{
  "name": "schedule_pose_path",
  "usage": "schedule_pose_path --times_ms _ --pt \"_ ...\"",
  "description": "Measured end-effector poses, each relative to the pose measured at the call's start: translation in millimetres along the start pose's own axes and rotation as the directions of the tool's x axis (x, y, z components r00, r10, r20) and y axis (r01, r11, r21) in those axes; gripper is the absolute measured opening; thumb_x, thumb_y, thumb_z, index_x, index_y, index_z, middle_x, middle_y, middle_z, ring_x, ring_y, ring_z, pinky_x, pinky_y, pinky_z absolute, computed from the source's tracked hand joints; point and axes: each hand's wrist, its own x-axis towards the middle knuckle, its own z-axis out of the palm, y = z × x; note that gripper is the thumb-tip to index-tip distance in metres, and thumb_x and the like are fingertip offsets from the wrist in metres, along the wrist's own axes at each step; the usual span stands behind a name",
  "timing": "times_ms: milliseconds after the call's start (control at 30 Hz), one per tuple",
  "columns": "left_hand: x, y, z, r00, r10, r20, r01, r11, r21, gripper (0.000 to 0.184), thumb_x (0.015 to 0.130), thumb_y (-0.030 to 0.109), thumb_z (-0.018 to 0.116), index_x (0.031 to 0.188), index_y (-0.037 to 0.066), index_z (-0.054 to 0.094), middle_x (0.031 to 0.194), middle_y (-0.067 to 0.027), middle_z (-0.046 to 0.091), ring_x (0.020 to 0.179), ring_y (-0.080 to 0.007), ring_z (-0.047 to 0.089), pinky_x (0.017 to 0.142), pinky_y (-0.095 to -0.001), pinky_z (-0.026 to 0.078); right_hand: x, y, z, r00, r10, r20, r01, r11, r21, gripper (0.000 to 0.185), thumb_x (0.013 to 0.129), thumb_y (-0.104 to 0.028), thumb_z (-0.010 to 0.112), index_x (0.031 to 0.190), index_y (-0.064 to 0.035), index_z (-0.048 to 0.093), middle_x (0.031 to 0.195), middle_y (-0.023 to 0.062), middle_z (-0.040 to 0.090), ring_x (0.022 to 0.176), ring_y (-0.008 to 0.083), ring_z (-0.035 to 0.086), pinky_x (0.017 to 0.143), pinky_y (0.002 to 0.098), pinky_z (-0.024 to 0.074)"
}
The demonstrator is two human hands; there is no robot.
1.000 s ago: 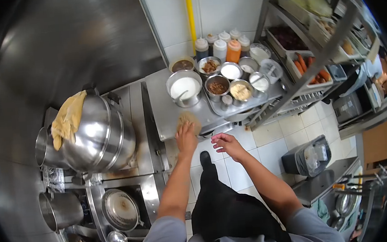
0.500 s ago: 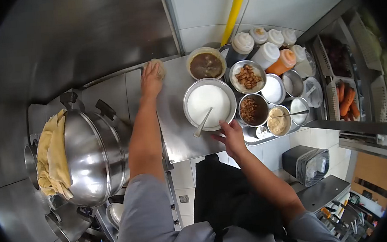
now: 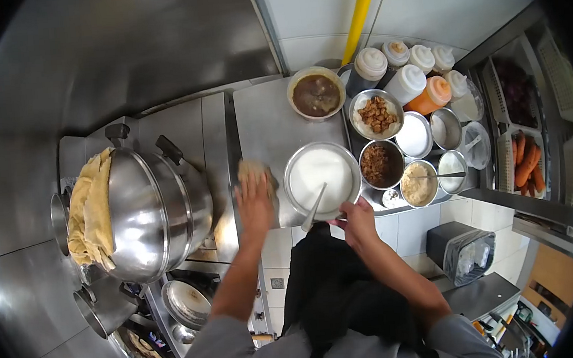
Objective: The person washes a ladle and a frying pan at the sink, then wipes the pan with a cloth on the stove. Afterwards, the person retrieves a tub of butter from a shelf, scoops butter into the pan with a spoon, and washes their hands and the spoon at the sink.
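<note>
Tan cloth (image 3: 253,167) beneath the left hand (image 3: 255,203), grip apart; steel pot (image 3: 288,191) clamped at its rim by the right hand (image 3: 359,222)

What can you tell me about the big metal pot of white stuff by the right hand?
The metal pot is round, silvery and steel-looking, open-topped and upright. Smooth white contents show inside; liquid or powder, I can't tell. A metal utensil slants out over its near rim. It stands near the front edge of the counter, left of the tin of brown pieces; contact there is unclear. The right hand grips its near-right rim.
</note>
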Motion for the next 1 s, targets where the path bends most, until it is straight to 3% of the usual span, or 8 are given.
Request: schedule_pose_path --times_ms 200,300,433,600,667,767,933,1000 --pt "138.2 -29.7 22.4 0.995 0.013 -0.102 -0.014 1.0 -0.009 0.05 0.089 0.012 0.05 0.139 0.014 0.049 0.148 -0.015 0.041 0.136 -0.0373 0.038 0.111 -0.0554 0.029 -49.4 11.9 -54.2 0.997 0.066 0.035 -0.063 0.995 -0.072 0.03 0.081 0.005 0.05 0.11 0.0014 0.055 0.1 0.0147 0.064 0.079 0.0234 0.068 0.064 0.0376 0.062" --pt "77.0 -19.4 29.2 0.989 0.082 -0.123 -0.085 0.996 -0.021 0.05 0.089 0.011 0.05 0.139 0.011 0.048 0.148 -0.0195 0.039 0.138 -0.0379 0.035 0.112 -0.0533 0.028 -75.2 4.1 -74.0 0.996 0.092 0.022 -0.088 0.989 -0.122 0.029 0.081 0.005 0.05 0.109 0.0004 0.055 0.097 0.0139 0.064 0.082 0.0233 0.066 0.064 0.0388 0.0612" --pt "-85.9 39.3 1.3 0.992 -0.025 0.121 0.03 0.999 -0.039 0.051 0.087 0.011 0.053 0.138 0.013 0.051 0.149 -0.0195 0.039 0.139 -0.0367 0.034 0.112 -0.0561 0.024 -86.3 6.0 -123.1 0.992 0.121 0.041 -0.111 0.976 -0.19 0.027 0.081 0.004 0.05 0.107 0.0014 0.056 0.094 0.0145 0.065 0.079 0.0244 0.066 0.061 0.0388 0.0604" --pt "42.1 -5.2 23.8 0.979 0.175 -0.101 -0.168 0.983 0.081 0.045 0.09 0.015 0.05 0.134 0.013 0.056 0.146 -0.0187 0.043 0.137 -0.0373 0.037 0.111 -0.0563 0.027 -113.5 -15.2 -134.6 0.982 0.188 -0.025 -0.185 0.916 -0.356 0.02 0.08 0.006 0.053 0.1 0.0041 0.058 0.092 0.0174 0.065 0.075 0.0283 0.068 0.061 0.0434 0.0634" --pt "142.4 -17.5 23.8 0.991 0.096 -0.09 -0.088 0.992 0.096 0.044 0.093 0.018 0.046 0.136 0.012 0.053 0.146 -0.0175 0.043 0.136 -0.0377 0.038 0.11 -0.0552 0.029 -114.6 -2.7 -151.7 0.982 0.186 -0.032 -0.185 0.917 -0.352 0.02 0.08 0.007 0.053 0.098 0.0039 0.058 0.092 0.0177 0.065 0.076 0.0284 0.069 0.062 0.044 0.0634" --pt "243.4 -15.6 31.7 0.994 0.005 -0.109 -0.006 1.0 -0.015 0.047 0.089 0.016 0.048 0.136 0.011 0.053 0.143 -0.019 0.045 0.132 -0.0408 0.041 0.11 -0.0475 0.033 -114.0 15.1 -166.2 0.99 0.138 -0.008 -0.138 0.986 -0.097 0.02 0.079 0.008 0.053 0.097 0.0028 0.059 0.089 0.0163 0.066 0.073 0.027 0.068 0.06 0.0432 0.063" --pt "179.4 36.3 40.8 0.934 0.217 -0.285 -0.255 0.962 -0.102 0.042 0.078 0.003 0.056 0.119 0.008 0.065 0.132 -0.0151 0.056 0.118 -0.0389 0.051 0.103 -0.0471 0.039 -115.6 26.6 -190.2 0.997 0.079 -0.014 -0.08 0.991 -0.103 0.018 0.078 0.006 0.053 0.095 0.0019 0.059 0.088 0.0158 0.066 0.068 0.0241 0.066 0.058 0.041 0.0625" --pt "130.1 61.6 54.4 0.949 0.203 -0.241 -0.246 0.955 -0.165 0.046 0.074 0.002 0.057 0.119 0.009 0.066 0.133 -0.0111 0.055 0.119 -0.0353 0.05 0.103 -0.0479 0.038 -117.4 30.8 -192.7 0.997 0.07 -0.02 -0.071 0.996 -0.062 0.017 0.079 0.006 0.054 0.095 0.0015 0.059 0.088 0.0155 0.066 0.066 0.0233 0.066 0.057 0.0402 0.0624"
